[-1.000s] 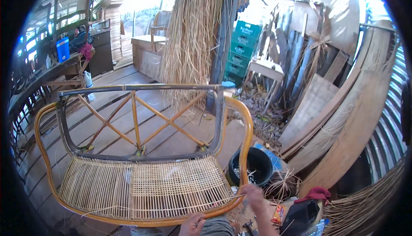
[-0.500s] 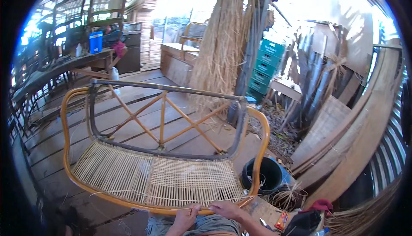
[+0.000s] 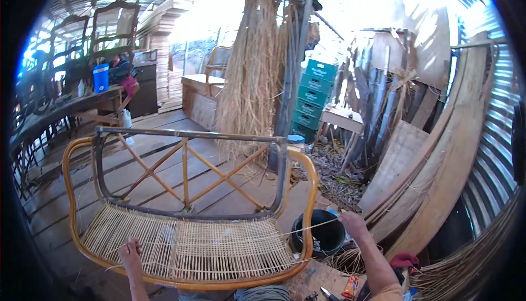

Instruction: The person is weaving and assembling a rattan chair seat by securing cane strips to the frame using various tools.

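You are working on a chair frame [image 3: 307, 191] of bent rattan cane with a smooth, glossy amber finish, while its inner back frame [image 3: 186, 135] shows a duller grey-brown surface with thin cane cross-braces. The woven seat panel [image 3: 186, 243] under your left hand [image 3: 130, 250] is pale, matt cane strip in an open weave, and the single strand [image 3: 315, 227] pinched in your right hand [image 3: 353, 224] is the same dry, straw-coloured material. Beside the frame's right edge stands a black plastic bucket [image 3: 323, 234] with a smooth, slightly shiny wall, on a floor [image 3: 164, 158] of rough, weathered wood planks.
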`<action>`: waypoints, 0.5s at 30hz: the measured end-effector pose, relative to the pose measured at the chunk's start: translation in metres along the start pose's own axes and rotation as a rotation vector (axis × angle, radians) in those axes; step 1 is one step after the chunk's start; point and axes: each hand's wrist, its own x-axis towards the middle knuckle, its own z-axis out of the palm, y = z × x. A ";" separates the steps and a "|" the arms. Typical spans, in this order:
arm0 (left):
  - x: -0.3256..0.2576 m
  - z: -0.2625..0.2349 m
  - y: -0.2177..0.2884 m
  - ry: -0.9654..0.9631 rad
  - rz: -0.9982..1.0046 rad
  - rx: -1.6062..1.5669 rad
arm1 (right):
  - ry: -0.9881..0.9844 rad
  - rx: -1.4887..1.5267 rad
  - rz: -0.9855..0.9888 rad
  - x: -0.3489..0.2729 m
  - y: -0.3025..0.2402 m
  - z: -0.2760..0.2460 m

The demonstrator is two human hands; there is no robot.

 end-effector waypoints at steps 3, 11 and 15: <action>0.010 0.015 -0.019 0.015 0.030 0.028 | 0.126 -0.178 -0.036 0.017 -0.003 -0.046; 0.043 0.034 -0.053 0.201 -0.172 -0.128 | 0.526 -0.469 0.114 0.050 0.066 -0.155; 0.033 0.060 -0.061 0.194 -0.221 -0.172 | 0.755 -0.369 -0.065 0.044 0.125 -0.189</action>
